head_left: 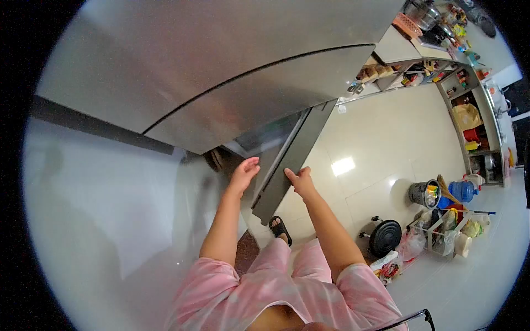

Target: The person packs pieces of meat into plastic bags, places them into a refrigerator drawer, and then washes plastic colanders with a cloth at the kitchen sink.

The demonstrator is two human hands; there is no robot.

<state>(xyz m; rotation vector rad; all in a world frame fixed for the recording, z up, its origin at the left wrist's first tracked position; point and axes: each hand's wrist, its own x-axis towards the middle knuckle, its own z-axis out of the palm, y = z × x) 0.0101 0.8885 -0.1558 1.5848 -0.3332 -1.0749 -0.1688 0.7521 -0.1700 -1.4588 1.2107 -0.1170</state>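
A large grey metal refrigerator (232,49) fills the top of the head view. Its lower door (301,149) stands swung out, seen edge-on, with part of a dark interior (270,135) visible behind it. My left hand (244,175) is on the inner side of this door, fingers stretched towards the opening and nothing in them. On the outer side, my right hand (301,182) is spread, its thumb over the door's edge and its fingers beside the outer face. How firmly it touches cannot be made out.
A white wall (105,209) runs along the left. On the tiled floor (386,132) at right are a black round stool (385,238), a bin (424,194), a blue water jug (462,191) and a rack of bags (441,234). Open shelves (466,105) line the far side.
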